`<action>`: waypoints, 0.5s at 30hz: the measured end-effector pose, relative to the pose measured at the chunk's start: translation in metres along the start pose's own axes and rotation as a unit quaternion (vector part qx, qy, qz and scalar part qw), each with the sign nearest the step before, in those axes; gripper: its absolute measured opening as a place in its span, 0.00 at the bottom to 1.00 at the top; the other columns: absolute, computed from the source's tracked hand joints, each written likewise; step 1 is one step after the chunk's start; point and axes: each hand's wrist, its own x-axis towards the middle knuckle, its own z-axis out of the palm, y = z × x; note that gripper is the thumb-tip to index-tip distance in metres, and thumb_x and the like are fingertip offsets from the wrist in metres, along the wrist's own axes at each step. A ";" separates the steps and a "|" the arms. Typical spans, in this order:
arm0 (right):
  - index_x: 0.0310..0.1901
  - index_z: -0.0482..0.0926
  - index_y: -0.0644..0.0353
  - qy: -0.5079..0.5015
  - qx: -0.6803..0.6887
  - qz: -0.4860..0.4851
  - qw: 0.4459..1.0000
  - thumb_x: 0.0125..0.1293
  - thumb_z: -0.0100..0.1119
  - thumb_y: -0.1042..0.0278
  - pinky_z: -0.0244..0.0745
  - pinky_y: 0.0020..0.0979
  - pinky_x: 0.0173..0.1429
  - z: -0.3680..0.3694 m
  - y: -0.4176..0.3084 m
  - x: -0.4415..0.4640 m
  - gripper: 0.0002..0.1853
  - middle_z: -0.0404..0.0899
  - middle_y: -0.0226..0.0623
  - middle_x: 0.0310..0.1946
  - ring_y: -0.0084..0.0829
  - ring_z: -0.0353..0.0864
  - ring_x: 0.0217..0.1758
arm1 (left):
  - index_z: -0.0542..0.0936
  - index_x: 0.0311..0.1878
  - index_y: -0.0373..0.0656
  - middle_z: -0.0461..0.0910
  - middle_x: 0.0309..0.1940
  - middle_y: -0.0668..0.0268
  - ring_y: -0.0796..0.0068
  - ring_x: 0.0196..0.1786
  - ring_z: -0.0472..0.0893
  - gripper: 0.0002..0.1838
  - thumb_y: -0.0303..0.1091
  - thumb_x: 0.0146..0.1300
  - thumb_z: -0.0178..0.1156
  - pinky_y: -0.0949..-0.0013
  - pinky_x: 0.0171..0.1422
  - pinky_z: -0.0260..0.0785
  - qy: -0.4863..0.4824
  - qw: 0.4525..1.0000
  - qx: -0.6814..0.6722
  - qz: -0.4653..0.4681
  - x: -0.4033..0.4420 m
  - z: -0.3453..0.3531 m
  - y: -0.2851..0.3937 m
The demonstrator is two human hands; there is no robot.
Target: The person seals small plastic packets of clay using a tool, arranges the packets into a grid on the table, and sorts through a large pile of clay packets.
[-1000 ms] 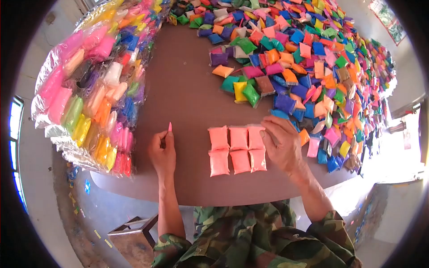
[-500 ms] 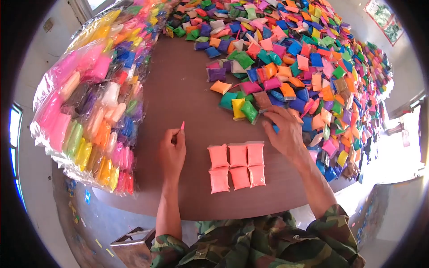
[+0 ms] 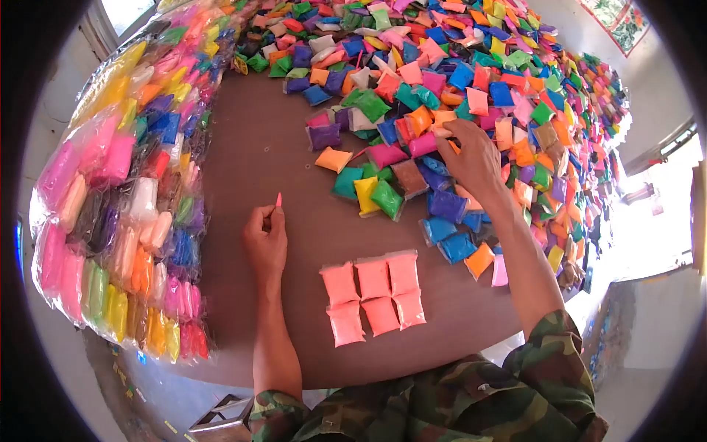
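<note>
Six coral-pink packets [image 3: 373, 278] lie in two rows of three on the brown table [image 3: 243, 147]. To their left my left hand [image 3: 266, 232] is closed in a pinch, with a small pointed pink object [image 3: 278, 200] sticking up from the fingertips. My right hand [image 3: 473, 156] is over the pile of coloured packets [image 3: 501, 94], its fingertips at a pale orange packet [image 3: 443, 118]. Thumb and fingers look bent and apart; whether they grip that packet is too unclear to tell.
Clear bags of long coloured packets [image 3: 121, 221] are stacked along the left side of the table. A stool [image 3: 224, 416] stands below the table's front edge. The loose pile covers the back and right.
My right hand has gone from the pink packets up and forward into the coloured pile. My left hand still holds the small pink object. The camera view has shifted.
</note>
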 end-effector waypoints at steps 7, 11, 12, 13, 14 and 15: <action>0.53 0.87 0.57 0.021 -0.085 -0.082 0.993 0.68 0.69 0.52 0.76 0.53 0.63 0.054 -0.016 -0.001 0.20 0.87 0.41 0.50 0.47 0.87 0.58 | 0.86 0.45 0.35 0.80 0.29 0.73 0.83 0.33 0.76 0.07 0.30 0.77 0.68 0.71 0.39 0.69 0.018 0.999 0.011 0.042 0.001 0.003 -0.008; 0.60 0.87 0.61 -0.012 -0.036 -0.070 0.997 0.68 0.72 0.58 0.79 0.48 0.65 0.054 -0.041 -0.007 0.23 0.88 0.44 0.59 0.49 0.89 0.59 | 0.87 0.45 0.35 0.80 0.29 0.73 0.83 0.32 0.75 0.07 0.30 0.77 0.69 0.70 0.38 0.70 0.015 1.000 0.006 0.016 -0.001 0.003 -0.011; 0.60 0.88 0.61 -0.009 -0.012 -0.081 0.997 0.69 0.72 0.59 0.79 0.48 0.65 0.059 -0.044 -0.009 0.22 0.88 0.43 0.59 0.49 0.89 0.59 | 0.87 0.45 0.36 0.80 0.29 0.74 0.83 0.32 0.74 0.07 0.31 0.77 0.69 0.71 0.38 0.70 0.015 1.000 0.012 0.018 -0.001 0.003 -0.011; 0.59 0.88 0.60 -0.005 0.012 -0.092 0.996 0.69 0.71 0.60 0.79 0.48 0.65 0.063 -0.047 -0.011 0.21 0.88 0.43 0.59 0.48 0.89 0.59 | 0.87 0.45 0.36 0.80 0.29 0.74 0.84 0.32 0.74 0.07 0.31 0.77 0.69 0.71 0.38 0.70 0.015 1.000 0.017 0.021 -0.001 0.003 -0.010; 0.59 0.88 0.60 -0.001 0.036 -0.103 0.994 0.69 0.71 0.61 0.79 0.47 0.65 0.065 -0.047 -0.012 0.20 0.88 0.43 0.59 0.48 0.89 0.59 | 0.87 0.45 0.36 0.80 0.29 0.74 0.84 0.32 0.74 0.07 0.31 0.77 0.69 0.71 0.39 0.70 0.016 0.999 0.023 0.025 0.000 0.002 -0.009; 0.58 0.89 0.60 0.005 0.038 -0.109 0.993 0.69 0.71 0.62 0.79 0.48 0.65 0.064 -0.045 -0.013 0.19 0.89 0.42 0.58 0.48 0.89 0.59 | 0.87 0.46 0.36 0.80 0.29 0.74 0.84 0.33 0.74 0.07 0.31 0.77 0.69 0.71 0.39 0.69 0.018 0.999 0.023 0.024 0.000 0.002 -0.013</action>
